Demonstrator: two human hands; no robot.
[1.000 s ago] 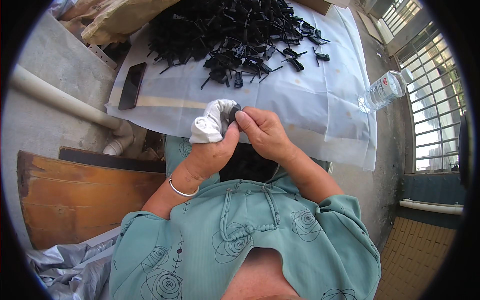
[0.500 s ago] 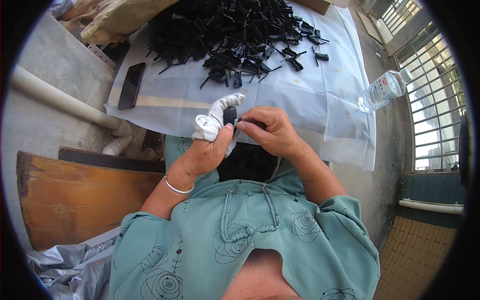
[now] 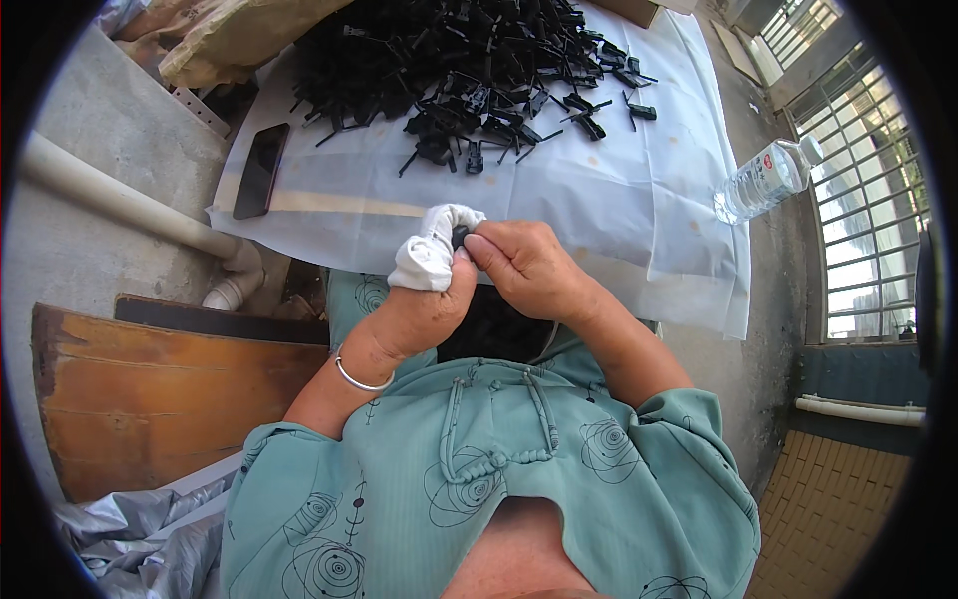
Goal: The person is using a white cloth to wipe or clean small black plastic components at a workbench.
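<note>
My left hand (image 3: 434, 301), its fingers wrapped in a white cloth glove (image 3: 424, 264), is closed around a small black plastic part (image 3: 460, 237). Only a bit of that part shows between the glove and my thumb. My right hand (image 3: 529, 268) presses against it from the right, fingers curled in and thumb bent. What the right fingertips grip is mostly hidden. Beyond both hands, on the white sheet (image 3: 599, 215), lies a big heap of black plastic parts (image 3: 449, 75) with thin stems.
A dark phone (image 3: 261, 170) lies at the sheet's left. A clear water bottle (image 3: 763, 182) stands tilted in view at its right edge. Brown paper (image 3: 239, 45) rises at the far left. Dark material (image 3: 494, 327) shows at my lap; a wooden board (image 3: 180, 384) is to the left.
My right hand has closed up and turned inward over the black part. The gloved fingers of my left hand have curled over, so less of the part shows.
</note>
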